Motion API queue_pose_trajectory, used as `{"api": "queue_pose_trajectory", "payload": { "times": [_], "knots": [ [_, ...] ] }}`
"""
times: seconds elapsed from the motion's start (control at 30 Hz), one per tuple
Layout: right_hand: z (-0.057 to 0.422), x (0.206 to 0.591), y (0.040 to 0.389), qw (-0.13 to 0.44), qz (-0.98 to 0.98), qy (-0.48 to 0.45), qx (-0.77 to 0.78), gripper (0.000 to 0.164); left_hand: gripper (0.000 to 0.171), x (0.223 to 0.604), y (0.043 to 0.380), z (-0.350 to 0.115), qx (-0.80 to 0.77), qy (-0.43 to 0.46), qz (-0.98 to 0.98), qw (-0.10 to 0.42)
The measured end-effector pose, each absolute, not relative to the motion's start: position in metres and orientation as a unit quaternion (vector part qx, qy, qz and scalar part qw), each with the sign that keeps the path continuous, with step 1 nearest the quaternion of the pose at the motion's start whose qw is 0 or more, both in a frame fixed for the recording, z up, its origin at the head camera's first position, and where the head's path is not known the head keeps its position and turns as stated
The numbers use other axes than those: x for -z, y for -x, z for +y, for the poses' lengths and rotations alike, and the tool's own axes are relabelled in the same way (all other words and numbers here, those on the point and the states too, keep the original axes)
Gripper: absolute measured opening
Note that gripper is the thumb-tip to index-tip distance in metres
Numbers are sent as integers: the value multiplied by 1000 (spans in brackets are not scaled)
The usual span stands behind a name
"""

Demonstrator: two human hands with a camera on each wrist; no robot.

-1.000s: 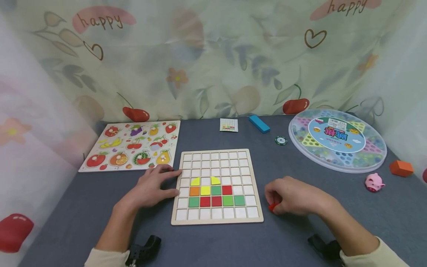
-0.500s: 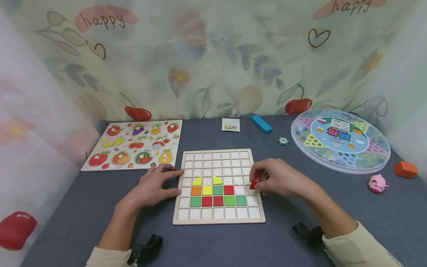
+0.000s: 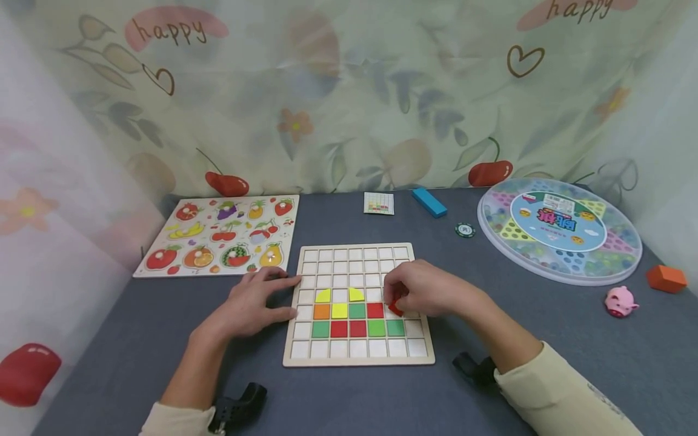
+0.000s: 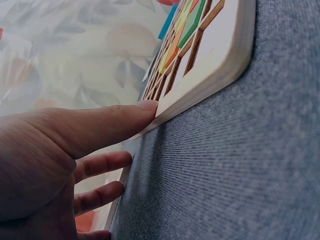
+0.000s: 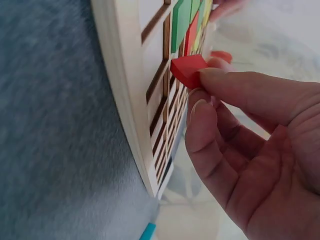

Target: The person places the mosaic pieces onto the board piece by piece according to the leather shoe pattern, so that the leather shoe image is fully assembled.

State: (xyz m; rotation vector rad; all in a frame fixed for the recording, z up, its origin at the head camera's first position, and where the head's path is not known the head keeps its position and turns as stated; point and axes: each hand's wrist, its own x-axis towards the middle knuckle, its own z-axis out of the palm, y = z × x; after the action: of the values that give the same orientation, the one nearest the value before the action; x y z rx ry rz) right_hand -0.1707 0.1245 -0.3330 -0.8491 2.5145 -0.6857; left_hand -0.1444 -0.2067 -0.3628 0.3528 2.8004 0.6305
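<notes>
A wooden grid board point(image 3: 360, 363) lies in the middle of the table, with red, green, orange and yellow tiles in some of its white squares. Two of the yellow tiles point(image 3: 357, 295) have a rounded corner. My left hand point(image 3: 253, 309) rests at the board's left edge; its thumb point(image 4: 125, 117) touches the rim with the fingers spread. Over the right part of the board, my right hand point(image 3: 436, 289) pinches a small red tile point(image 5: 188, 69) between thumb and fingertips. That tile is tilted, close over a white square right of the red tile point(image 3: 375, 310) in the grid.
Behind the board lie a small pattern card point(image 3: 378, 203), a blue block point(image 3: 429, 203) and a poker chip point(image 3: 465, 230). A fruit puzzle board point(image 3: 220, 236) is at back left. Rightward are a round game box point(image 3: 558, 233), a pink pig point(image 3: 620, 301) and an orange block point(image 3: 667, 278).
My right hand has moved left from the table beside the board to over the grid, carrying the red tile. The left hand has stayed at the board's edge.
</notes>
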Motion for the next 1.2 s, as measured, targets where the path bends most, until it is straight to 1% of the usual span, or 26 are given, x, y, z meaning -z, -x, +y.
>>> {"api": "queue_pose_trajectory", "payload": {
  "times": [0.17,0.43,0.6,0.97,1.2],
  "knots": [
    [117,333,172,206,902,309,221,22,70,364,143,-206,-216,-124,960,125],
    [114,333,169,189,911,296,216,16,70,359,142,-206,-216,-123,961,123],
    [115,334,168,189,911,291,222,15,70,359,141,-206,-215,-123,961,126],
    [112,335,161,155,916,312,201,19,71,361,140,-206,-216,-120,960,129],
    [115,340,159,144,915,308,218,13,70,362,141,-206,-220,-124,960,124]
  ]
}}
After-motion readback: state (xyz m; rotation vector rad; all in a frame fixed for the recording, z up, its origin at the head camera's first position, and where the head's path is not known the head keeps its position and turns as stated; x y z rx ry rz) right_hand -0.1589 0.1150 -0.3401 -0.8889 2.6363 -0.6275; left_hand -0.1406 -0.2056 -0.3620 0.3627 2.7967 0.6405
